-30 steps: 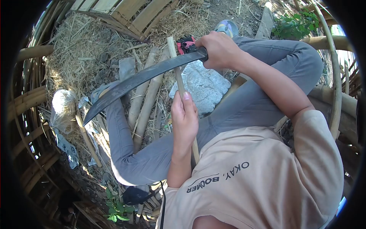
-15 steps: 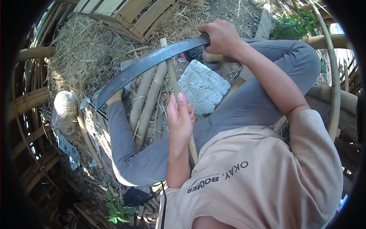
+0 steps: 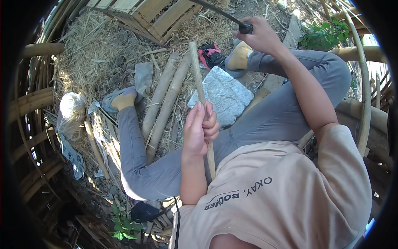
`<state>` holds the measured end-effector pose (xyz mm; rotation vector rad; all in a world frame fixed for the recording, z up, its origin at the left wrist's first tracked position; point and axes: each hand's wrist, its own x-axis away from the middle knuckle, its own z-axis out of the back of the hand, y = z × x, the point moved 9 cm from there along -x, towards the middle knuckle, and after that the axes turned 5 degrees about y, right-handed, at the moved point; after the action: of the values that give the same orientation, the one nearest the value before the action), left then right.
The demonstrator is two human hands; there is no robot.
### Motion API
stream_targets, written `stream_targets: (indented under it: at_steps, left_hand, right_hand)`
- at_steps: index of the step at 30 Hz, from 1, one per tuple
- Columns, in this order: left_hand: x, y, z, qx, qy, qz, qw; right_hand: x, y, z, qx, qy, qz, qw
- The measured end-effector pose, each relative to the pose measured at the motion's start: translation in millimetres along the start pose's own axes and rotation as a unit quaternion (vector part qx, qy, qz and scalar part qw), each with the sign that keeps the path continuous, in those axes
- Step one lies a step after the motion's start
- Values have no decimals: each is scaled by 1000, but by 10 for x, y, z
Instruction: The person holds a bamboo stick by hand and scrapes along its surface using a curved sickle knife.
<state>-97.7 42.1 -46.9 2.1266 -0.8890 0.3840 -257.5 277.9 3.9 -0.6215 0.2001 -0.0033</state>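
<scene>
My left hand (image 3: 202,128) is wrapped round a pale wooden stick (image 3: 197,74), which stands slanted, its upper end free and its lower end against my shirt. My right hand (image 3: 261,37) grips the dark handle of a curved machete (image 3: 219,11) at the top of the view. The blade is seen nearly edge-on, and its far part lies outside the frame. Blade and stick are apart. Behind my left hand, between my legs, lies a rough grey stone block (image 3: 224,95).
Two bamboo poles (image 3: 169,99) lie left of the stone. A slatted wooden crate (image 3: 151,20) stands on straw at the top. My sandalled feet rest either side, near a black and pink item (image 3: 210,56). A plastic bag (image 3: 71,110) sits left, beside bamboo walls.
My right hand has lifted the machete up and away from the stick, turning the blade edge-on. My left hand keeps hold of the stick, whose top now leans slightly farther right.
</scene>
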Motion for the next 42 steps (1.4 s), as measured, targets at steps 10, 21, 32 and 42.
stream_targets:
  at_steps: [10,21,32,42]
  left_hand:
    - [-80,-127,61,113,-47,42,992]
    - [-52,-113,-20,-33,35,-12,999]
    - [3,-45,49,-26,34,-24,999]
    - [74,-51,-32,28,-39,0,999]
  right_hand:
    - [439,-680,-430,-28,-135,96,986]
    - [353,-539,-482,99,-110,91,985]
    - [112,-352,-371,182,-71,90,977]
    - [-68,166,404,159,105,34,981]
